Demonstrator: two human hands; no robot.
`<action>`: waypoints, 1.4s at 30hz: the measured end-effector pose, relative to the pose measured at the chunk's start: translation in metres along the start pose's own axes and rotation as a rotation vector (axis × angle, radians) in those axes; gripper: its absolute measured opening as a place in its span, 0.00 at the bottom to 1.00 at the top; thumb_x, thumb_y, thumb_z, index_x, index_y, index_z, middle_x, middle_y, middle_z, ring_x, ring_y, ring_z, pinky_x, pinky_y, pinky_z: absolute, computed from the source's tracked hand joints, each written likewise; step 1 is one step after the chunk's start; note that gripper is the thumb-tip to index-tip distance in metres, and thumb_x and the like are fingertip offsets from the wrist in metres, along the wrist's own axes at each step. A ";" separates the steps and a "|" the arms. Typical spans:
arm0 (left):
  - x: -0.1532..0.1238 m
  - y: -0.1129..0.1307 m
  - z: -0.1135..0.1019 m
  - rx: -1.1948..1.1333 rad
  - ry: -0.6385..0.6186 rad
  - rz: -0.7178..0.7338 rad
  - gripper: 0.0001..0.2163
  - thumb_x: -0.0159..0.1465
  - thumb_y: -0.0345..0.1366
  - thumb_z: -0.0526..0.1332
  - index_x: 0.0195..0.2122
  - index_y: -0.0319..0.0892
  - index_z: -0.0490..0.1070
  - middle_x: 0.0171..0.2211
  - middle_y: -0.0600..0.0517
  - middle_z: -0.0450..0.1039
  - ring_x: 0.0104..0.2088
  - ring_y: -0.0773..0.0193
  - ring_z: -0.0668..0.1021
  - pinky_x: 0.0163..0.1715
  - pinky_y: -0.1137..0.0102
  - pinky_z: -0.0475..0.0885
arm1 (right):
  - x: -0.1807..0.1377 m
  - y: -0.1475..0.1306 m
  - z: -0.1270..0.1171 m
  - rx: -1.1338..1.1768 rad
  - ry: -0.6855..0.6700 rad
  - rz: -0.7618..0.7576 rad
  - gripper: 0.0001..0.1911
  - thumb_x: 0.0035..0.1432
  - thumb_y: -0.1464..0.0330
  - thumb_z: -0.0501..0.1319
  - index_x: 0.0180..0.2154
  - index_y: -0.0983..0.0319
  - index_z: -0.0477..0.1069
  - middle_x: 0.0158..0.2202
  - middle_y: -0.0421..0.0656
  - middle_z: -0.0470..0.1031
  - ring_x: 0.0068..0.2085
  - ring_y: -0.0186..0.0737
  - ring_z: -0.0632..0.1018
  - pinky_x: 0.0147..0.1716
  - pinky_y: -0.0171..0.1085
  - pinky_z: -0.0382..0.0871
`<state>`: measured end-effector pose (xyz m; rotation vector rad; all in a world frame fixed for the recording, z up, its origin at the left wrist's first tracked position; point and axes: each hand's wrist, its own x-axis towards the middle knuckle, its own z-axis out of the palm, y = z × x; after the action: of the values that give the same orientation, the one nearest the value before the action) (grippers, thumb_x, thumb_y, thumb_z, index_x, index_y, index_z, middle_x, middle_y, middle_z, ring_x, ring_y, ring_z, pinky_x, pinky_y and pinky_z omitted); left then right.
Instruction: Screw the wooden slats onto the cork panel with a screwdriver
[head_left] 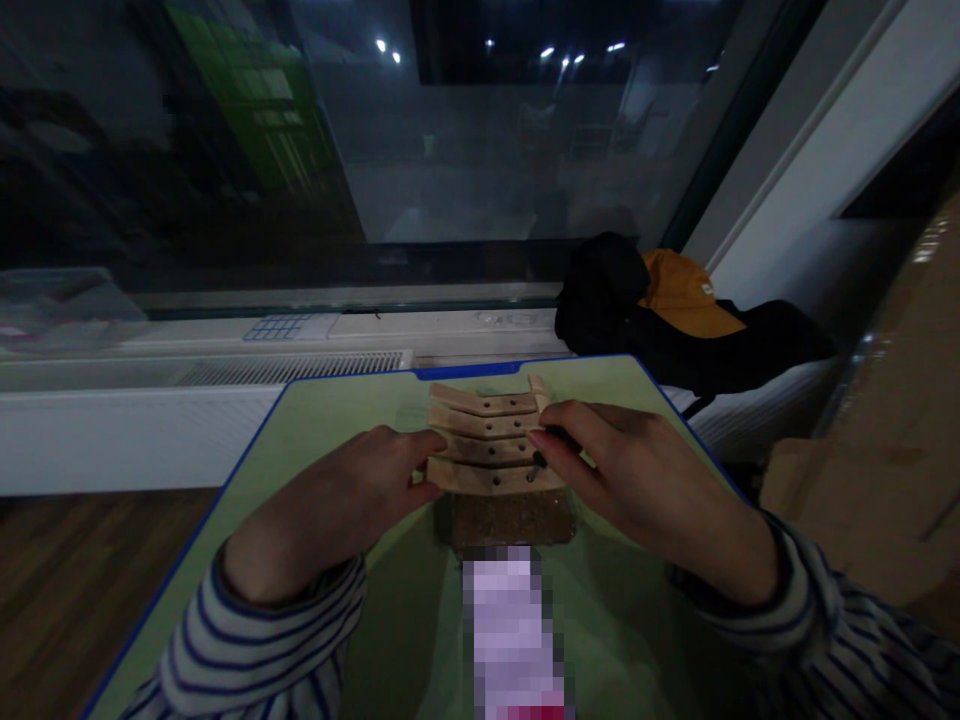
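Several curved wooden slats (480, 452), each with dark holes, lie in parallel rows at the middle of the table. My left hand (352, 478) pinches the left ends of the nearer slats between thumb and fingers. At their right side, my right hand (622, 450) is closed with finger and thumb around a small dark screw-like piece (537, 463); its tip is by the right hole of the nearest slat. One short wooden strip (538, 391) stands across the far right ends, partly behind my right fingers. Under the near slat shows a brown block (514, 519).
The green table (397, 620) has a blue rim. A pixelated pale strip (514, 630) lies in front of the block. Beyond are a white radiator (135, 430), a windowsill with a black and orange cap (690, 295), and a cardboard box (870, 450) at right.
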<state>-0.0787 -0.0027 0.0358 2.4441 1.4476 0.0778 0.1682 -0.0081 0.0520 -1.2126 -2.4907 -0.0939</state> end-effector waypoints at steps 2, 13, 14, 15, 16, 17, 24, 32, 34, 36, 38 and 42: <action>0.001 0.002 -0.001 0.003 -0.011 -0.010 0.10 0.61 0.38 0.56 0.43 0.46 0.70 0.31 0.52 0.77 0.30 0.61 0.77 0.29 0.70 0.66 | 0.001 0.000 0.000 -0.001 -0.002 0.001 0.10 0.63 0.66 0.51 0.40 0.64 0.67 0.33 0.47 0.77 0.33 0.45 0.79 0.32 0.42 0.73; -0.010 -0.002 -0.007 0.039 0.065 -0.043 0.17 0.60 0.45 0.57 0.48 0.46 0.69 0.39 0.48 0.78 0.37 0.55 0.79 0.37 0.64 0.71 | 0.001 0.001 0.000 0.001 -0.017 0.005 0.11 0.63 0.65 0.50 0.39 0.64 0.67 0.33 0.46 0.77 0.33 0.44 0.78 0.32 0.41 0.72; -0.011 -0.001 -0.010 0.028 0.061 -0.055 0.16 0.60 0.45 0.58 0.48 0.47 0.70 0.39 0.49 0.78 0.36 0.56 0.79 0.36 0.65 0.71 | 0.001 0.001 0.000 0.002 -0.017 0.004 0.11 0.63 0.66 0.50 0.39 0.64 0.67 0.33 0.47 0.77 0.33 0.44 0.78 0.32 0.41 0.72; -0.010 0.002 -0.014 0.019 0.072 -0.065 0.16 0.60 0.44 0.58 0.47 0.47 0.70 0.39 0.49 0.78 0.35 0.56 0.80 0.36 0.65 0.72 | 0.001 0.001 0.000 0.003 -0.015 0.004 0.11 0.63 0.66 0.50 0.39 0.64 0.67 0.33 0.47 0.77 0.33 0.44 0.78 0.32 0.41 0.72; -0.010 0.005 -0.017 0.013 0.099 -0.072 0.15 0.60 0.43 0.58 0.46 0.47 0.70 0.39 0.50 0.78 0.35 0.56 0.80 0.36 0.65 0.72 | 0.001 0.001 0.000 0.003 -0.012 0.003 0.11 0.63 0.66 0.50 0.39 0.64 0.67 0.33 0.47 0.77 0.33 0.44 0.78 0.32 0.41 0.72; -0.008 0.010 -0.019 0.006 0.133 -0.068 0.13 0.60 0.42 0.58 0.46 0.48 0.71 0.39 0.50 0.78 0.35 0.57 0.80 0.36 0.65 0.72 | 0.001 0.002 0.001 0.005 -0.008 0.001 0.11 0.63 0.66 0.50 0.39 0.64 0.67 0.33 0.47 0.77 0.33 0.44 0.78 0.32 0.41 0.72; 0.022 0.056 0.005 -0.267 0.238 0.105 0.07 0.60 0.35 0.59 0.38 0.44 0.73 0.38 0.52 0.78 0.38 0.61 0.78 0.36 0.69 0.70 | 0.000 0.003 0.000 0.024 -0.017 -0.011 0.11 0.63 0.64 0.51 0.40 0.63 0.68 0.34 0.46 0.77 0.34 0.43 0.78 0.33 0.40 0.71; 0.042 0.063 0.035 -0.393 0.321 0.044 0.08 0.61 0.36 0.58 0.33 0.40 0.75 0.32 0.48 0.79 0.32 0.59 0.78 0.30 0.67 0.70 | 0.002 0.002 0.000 0.052 0.019 -0.035 0.12 0.63 0.64 0.52 0.41 0.63 0.70 0.36 0.47 0.76 0.37 0.43 0.77 0.36 0.41 0.71; 0.043 0.062 0.036 -0.408 0.312 0.044 0.09 0.62 0.38 0.58 0.33 0.40 0.76 0.32 0.48 0.79 0.32 0.58 0.78 0.30 0.67 0.70 | 0.001 0.003 0.000 0.063 0.004 -0.017 0.12 0.63 0.64 0.52 0.41 0.63 0.69 0.37 0.47 0.76 0.38 0.43 0.77 0.36 0.41 0.72; 0.043 0.062 0.037 -0.442 0.315 0.063 0.09 0.62 0.38 0.58 0.35 0.41 0.76 0.35 0.49 0.79 0.34 0.58 0.78 0.31 0.67 0.70 | 0.000 0.005 0.000 0.103 0.002 -0.018 0.13 0.62 0.63 0.53 0.45 0.63 0.68 0.41 0.47 0.76 0.41 0.43 0.77 0.40 0.41 0.71; 0.044 0.062 0.036 -0.473 0.321 0.080 0.08 0.62 0.37 0.58 0.35 0.42 0.76 0.35 0.50 0.79 0.36 0.58 0.78 0.33 0.67 0.69 | -0.001 0.007 -0.002 0.157 0.025 -0.044 0.15 0.62 0.65 0.54 0.50 0.62 0.65 0.45 0.46 0.74 0.44 0.41 0.76 0.44 0.41 0.70; 0.043 0.063 0.035 -0.503 0.308 0.115 0.07 0.61 0.35 0.59 0.36 0.43 0.76 0.35 0.52 0.79 0.35 0.60 0.78 0.34 0.68 0.69 | -0.001 0.009 -0.004 0.235 0.047 -0.124 0.14 0.62 0.70 0.53 0.50 0.60 0.66 0.47 0.43 0.75 0.46 0.38 0.75 0.46 0.37 0.69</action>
<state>0.0033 -0.0015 0.0159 2.1494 1.2067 0.7746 0.1767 -0.0045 0.0547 -0.9506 -2.4525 0.1338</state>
